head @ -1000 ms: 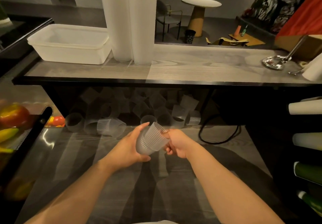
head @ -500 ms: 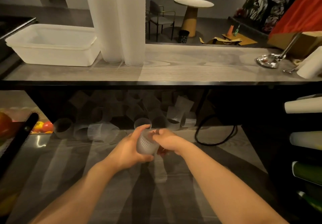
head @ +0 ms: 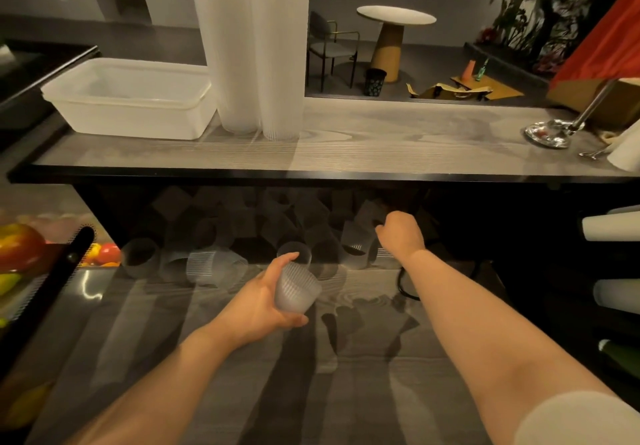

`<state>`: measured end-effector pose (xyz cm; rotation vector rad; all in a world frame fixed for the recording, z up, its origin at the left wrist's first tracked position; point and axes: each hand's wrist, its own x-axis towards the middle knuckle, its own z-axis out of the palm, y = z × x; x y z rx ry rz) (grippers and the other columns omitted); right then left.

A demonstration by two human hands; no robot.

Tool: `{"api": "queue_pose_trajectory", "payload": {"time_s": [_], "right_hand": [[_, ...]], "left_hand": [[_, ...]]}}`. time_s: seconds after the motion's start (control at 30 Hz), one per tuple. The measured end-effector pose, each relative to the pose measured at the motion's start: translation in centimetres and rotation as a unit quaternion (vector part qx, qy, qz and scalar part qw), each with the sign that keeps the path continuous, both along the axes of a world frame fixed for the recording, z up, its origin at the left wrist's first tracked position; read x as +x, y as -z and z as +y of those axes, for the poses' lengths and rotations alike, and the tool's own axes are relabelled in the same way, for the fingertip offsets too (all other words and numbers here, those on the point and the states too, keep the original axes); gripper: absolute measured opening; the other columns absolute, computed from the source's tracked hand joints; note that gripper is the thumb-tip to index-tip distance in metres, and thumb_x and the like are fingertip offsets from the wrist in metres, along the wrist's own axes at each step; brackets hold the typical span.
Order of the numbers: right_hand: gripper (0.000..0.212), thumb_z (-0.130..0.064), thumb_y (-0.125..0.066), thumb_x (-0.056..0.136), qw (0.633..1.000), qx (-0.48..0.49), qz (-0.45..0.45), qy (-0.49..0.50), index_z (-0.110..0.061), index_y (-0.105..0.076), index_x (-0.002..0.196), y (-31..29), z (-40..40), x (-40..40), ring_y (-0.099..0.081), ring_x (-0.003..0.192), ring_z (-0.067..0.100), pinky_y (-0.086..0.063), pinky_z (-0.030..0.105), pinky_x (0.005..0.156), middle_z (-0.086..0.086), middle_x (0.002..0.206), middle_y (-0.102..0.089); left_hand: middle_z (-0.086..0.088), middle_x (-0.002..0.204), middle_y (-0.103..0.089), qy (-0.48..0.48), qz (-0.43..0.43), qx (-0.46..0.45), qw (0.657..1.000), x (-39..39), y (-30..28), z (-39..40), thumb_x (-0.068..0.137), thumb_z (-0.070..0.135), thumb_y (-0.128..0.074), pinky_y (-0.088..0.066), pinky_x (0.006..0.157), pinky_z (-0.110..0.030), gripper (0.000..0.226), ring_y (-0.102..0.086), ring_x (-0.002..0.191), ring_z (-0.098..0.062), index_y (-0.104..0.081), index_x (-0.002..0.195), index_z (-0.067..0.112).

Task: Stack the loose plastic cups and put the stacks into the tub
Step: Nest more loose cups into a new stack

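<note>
No text, label or number seems legible anywhere in this dim view.

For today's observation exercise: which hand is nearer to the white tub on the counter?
Left. The left hand, holding a stack of cups, lies below and right of the tub; the right hand reaches farther right among the loose cups.

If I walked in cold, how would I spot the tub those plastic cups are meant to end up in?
Start with the long wood-grain counter running across the room. At its left end, beside two tall white cup stacks, sits the tub. It is the only low, wide, rectangular white container there, open-topped, while its neighbours are tall and round.
</note>
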<state>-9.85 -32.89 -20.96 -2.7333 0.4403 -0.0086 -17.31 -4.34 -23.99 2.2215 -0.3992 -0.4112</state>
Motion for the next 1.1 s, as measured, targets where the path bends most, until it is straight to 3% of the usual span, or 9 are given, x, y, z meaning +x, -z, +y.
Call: {"api": "queue_pose_trajectory", "payload": {"time_s": [0.23,0.43,0.57,0.7,0.83,0.93,1.1], "right_hand": [[0.028,-0.015,-0.055,0.093,0.998,0.043,-0.039,-0.005,-0.01,-0.048,0.067,0.3,0.4,0.2,-0.06,0.079,0.028,-0.042,0.03,0.062,0.007,0.075,-0.053],[0.025,-0.034,-0.053,0.097,0.993,0.045,-0.102,-0.025,-0.01,-0.059,0.096,-0.7,1.7,-0.5,-0.055,0.084,0.02,-0.045,0.032,0.07,0.002,0.088,-0.053],[0.016,-0.034,-0.064,0.092,0.954,0.217,-0.201,-0.042,-0.019,-0.067,0.097,-1.2,3.7,-2.5,-0.06,0.082,0.008,-0.051,0.024,0.076,-0.005,0.091,-0.065],[0.009,-0.024,-0.067,0.091,0.901,0.398,-0.172,-0.021,-0.016,-0.069,0.094,-2.1,5.9,-5.3,-0.061,0.067,0.008,-0.055,0.024,0.065,-0.001,0.087,-0.068],[0.008,-0.01,-0.066,0.091,0.849,0.507,-0.144,-0.049,-0.012,-0.068,0.098,-1.9,7.5,-7.4,-0.055,0.056,0.007,-0.049,0.022,0.055,0.003,0.078,-0.065],[0.018,-0.008,-0.063,0.092,0.847,0.51,-0.12,-0.084,-0.02,-0.067,0.105,-1.4,8.1,-8.2,-0.054,0.059,0.008,-0.048,0.021,0.058,0.004,0.079,-0.065],[0.026,-0.013,-0.061,0.094,0.886,0.432,-0.097,-0.137,-0.03,-0.067,0.114,-1.1,8.8,-8.5,-0.056,0.067,0.004,-0.05,0.02,0.064,0.0,0.084,-0.064]], "left_hand": [[0.01,0.133,-0.051,0.007,0.008,0.013,1.0,0.2,-0.3,0.2,0.063,0.045,-0.088,-0.047,0.093,-0.024,0.109,-0.055,0.111,-0.009,-0.014,0.143,0.058],[0.007,0.136,-0.05,-0.001,0.007,0.014,1.0,0.5,-0.8,0.2,0.064,0.041,-0.089,-0.048,0.097,-0.028,0.114,-0.056,0.112,-0.01,-0.01,0.145,0.058],[0.002,0.139,-0.051,-0.021,0.005,0.019,1.0,0.8,-0.7,0.4,0.061,0.046,-0.088,-0.049,0.1,-0.035,0.121,-0.057,0.114,-0.013,0.0,0.142,0.063],[-0.001,0.134,-0.055,-0.043,0.006,0.02,0.999,1.1,-0.8,0.2,0.061,0.043,-0.089,-0.049,0.096,-0.029,0.128,-0.059,0.11,-0.015,0.003,0.15,0.049],[0.0,0.138,-0.054,-0.05,0.0,0.014,0.999,0.9,-1.4,-0.1,0.061,0.039,-0.091,-0.046,0.098,-0.028,0.133,-0.058,0.116,-0.016,0.005,0.153,0.04],[0.001,0.135,-0.056,-0.038,-0.008,0.02,0.999,0.7,-1.8,0.1,0.059,0.041,-0.091,-0.046,0.095,-0.026,0.134,-0.058,0.114,-0.014,0.004,0.153,0.039],[0.002,0.131,-0.055,-0.02,-0.016,0.038,0.999,0.3,-2.1,0.6,0.059,0.045,-0.09,-0.048,0.091,-0.027,0.133,-0.058,0.107,-0.012,0.004,0.152,0.043]]}}
